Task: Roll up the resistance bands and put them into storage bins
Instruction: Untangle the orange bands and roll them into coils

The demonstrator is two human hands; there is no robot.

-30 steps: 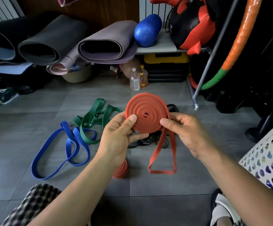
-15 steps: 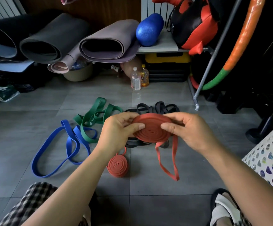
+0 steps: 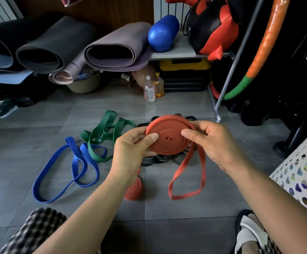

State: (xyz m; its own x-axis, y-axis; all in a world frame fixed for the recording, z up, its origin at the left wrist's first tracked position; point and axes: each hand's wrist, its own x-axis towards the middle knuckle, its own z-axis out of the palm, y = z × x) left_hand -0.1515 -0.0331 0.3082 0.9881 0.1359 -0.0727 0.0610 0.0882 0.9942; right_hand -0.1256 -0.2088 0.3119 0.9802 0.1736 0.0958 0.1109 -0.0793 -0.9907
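Tilting up from its nearly flat attitude of half a second ago, the flat red-orange rubber band coil (image 3: 169,142) is now facing the camera more fully. The fingers (image 3: 151,137) of the left hand (image 3: 130,153) are curling round the coil's left edge, thumb pressing on its face. The right hand (image 3: 216,143) is pinching the right edge likewise. Both hands are gripping the coil in the air above the grey tiled floor (image 3: 185,213). The unrolled tail loop (image 3: 185,180) is hanging below.

For a tight roll, the thumbs should probably be keeping the turns level while the tail is feeding in under tension.

A smaller rolled red band (image 3: 134,189) is lying below the left wrist. The white perforated plastic bin (image 3: 302,171) is standing at the right.
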